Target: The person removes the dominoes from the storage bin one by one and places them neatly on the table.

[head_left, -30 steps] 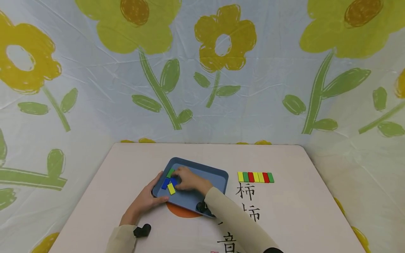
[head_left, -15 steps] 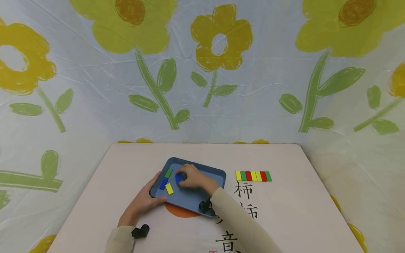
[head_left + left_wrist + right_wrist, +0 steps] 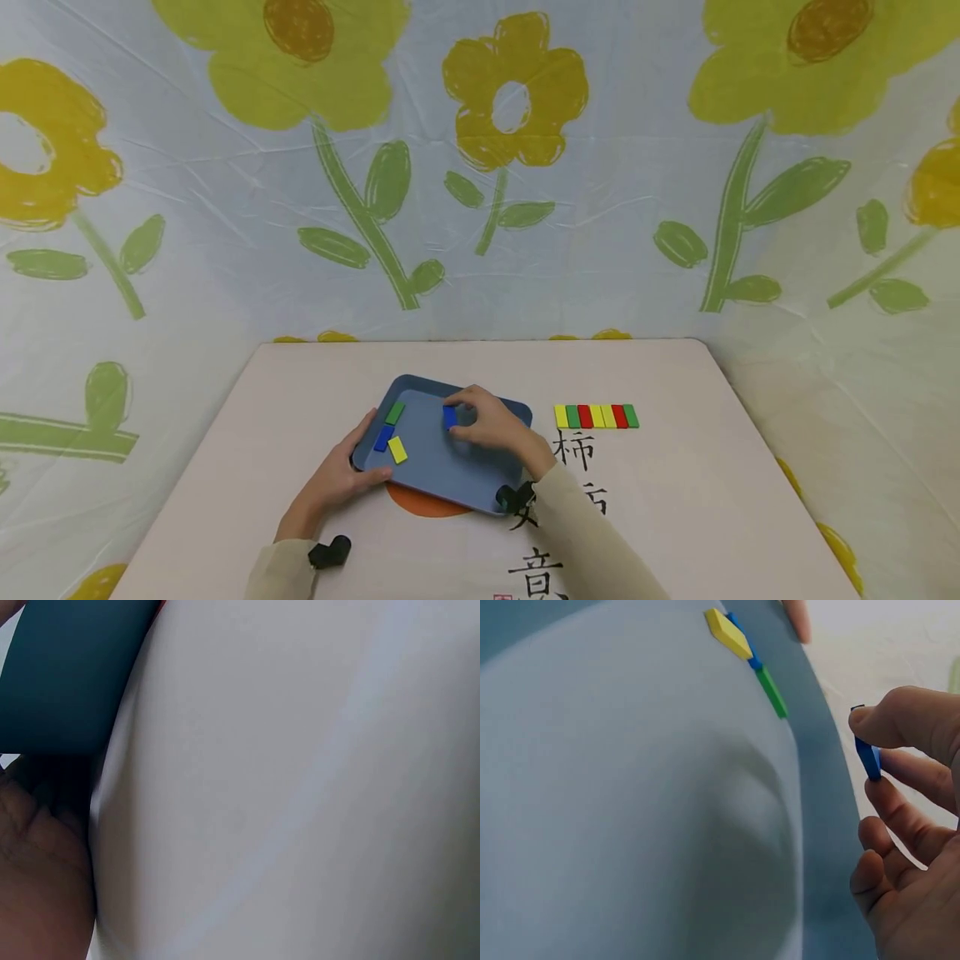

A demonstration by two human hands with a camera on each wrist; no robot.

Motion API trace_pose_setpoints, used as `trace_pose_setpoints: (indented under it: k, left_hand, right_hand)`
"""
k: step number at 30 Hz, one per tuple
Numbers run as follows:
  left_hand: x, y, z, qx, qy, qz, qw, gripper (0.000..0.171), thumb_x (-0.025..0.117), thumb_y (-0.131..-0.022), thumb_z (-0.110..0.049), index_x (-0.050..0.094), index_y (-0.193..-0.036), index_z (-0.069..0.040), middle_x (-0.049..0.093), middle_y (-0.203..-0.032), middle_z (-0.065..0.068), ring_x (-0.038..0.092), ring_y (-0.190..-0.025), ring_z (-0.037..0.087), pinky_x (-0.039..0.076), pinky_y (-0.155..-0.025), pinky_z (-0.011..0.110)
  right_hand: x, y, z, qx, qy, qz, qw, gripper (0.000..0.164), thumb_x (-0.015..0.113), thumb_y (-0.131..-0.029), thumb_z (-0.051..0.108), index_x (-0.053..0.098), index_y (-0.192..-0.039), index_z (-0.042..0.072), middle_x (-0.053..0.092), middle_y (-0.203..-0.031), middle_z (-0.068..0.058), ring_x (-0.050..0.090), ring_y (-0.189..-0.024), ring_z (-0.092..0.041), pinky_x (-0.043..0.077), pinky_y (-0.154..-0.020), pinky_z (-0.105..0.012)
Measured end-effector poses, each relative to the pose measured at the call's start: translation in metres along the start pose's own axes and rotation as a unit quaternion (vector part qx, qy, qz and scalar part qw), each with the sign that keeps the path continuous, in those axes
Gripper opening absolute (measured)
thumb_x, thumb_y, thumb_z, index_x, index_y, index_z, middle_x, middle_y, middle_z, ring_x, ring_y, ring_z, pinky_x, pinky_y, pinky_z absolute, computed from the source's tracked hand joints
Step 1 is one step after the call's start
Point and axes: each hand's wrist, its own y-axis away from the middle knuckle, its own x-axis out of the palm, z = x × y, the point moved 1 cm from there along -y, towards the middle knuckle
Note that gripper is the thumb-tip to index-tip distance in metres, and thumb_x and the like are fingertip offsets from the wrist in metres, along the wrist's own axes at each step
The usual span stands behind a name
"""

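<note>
Between thumb and fingertips my right hand (image 3: 491, 423) pinches a blue tile (image 3: 867, 756), raised above the blue-grey tray (image 3: 438, 475). My left hand (image 3: 333, 479) grips the tray's left end, thumb along the near rim and fingers at the far side. In the left wrist view part of that hand (image 3: 41, 870) shows beside the dark tray wall (image 3: 75, 675). Inside the tray, near its left end, lie a green tile (image 3: 394, 413), another blue tile (image 3: 384, 437) and a yellow tile (image 3: 397, 450).
A row of several yellow, green and red tiles (image 3: 596, 417) lies side by side on the table right of the tray. Black characters (image 3: 573, 450) and an orange shape (image 3: 423, 502) are printed on the table cover (image 3: 697, 500). A flowered cloth (image 3: 585, 275) hangs behind.
My right hand has taken the blue tile from beside the other tiles and carried it rightward over the tray. The left hand keeps its grip on the tray.
</note>
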Motion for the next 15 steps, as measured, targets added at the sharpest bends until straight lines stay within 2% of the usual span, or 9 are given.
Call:
trace_pose_setpoints:
  k: [4, 15]
  left_hand:
    - [0.001, 0.000, 0.001, 0.007, -0.001, -0.001, 1.0000, 0.107, 0.083, -0.083, -0.039, 0.017, -0.167, -0.026, 0.021, -0.171, 0.015, 0.022, -0.156, 0.046, 0.023, -0.119, 0.073]
    - [0.002, -0.001, 0.001, -0.004, -0.004, 0.002, 1.0000, 0.107, 0.083, -0.083, -0.041, 0.016, -0.167, -0.030, 0.021, -0.171, 0.015, 0.021, -0.156, 0.047, 0.021, -0.119, 0.073]
  right_hand:
    - [-0.010, 0.013, -0.007, 0.003, -0.012, -0.019, 1.000, 0.047, 0.077, -0.088, 0.022, 0.068, -0.134, 0.013, 0.060, -0.130, -0.008, 0.058, -0.115, -0.026, 0.055, -0.088, -0.040]
    - [-0.042, 0.051, -0.030, 0.019, -0.007, -0.078, 0.997, 0.047, 0.079, -0.087, 0.018, 0.068, -0.132, 0.010, 0.061, -0.129, -0.008, 0.060, -0.114, -0.028, 0.058, -0.090, -0.042]
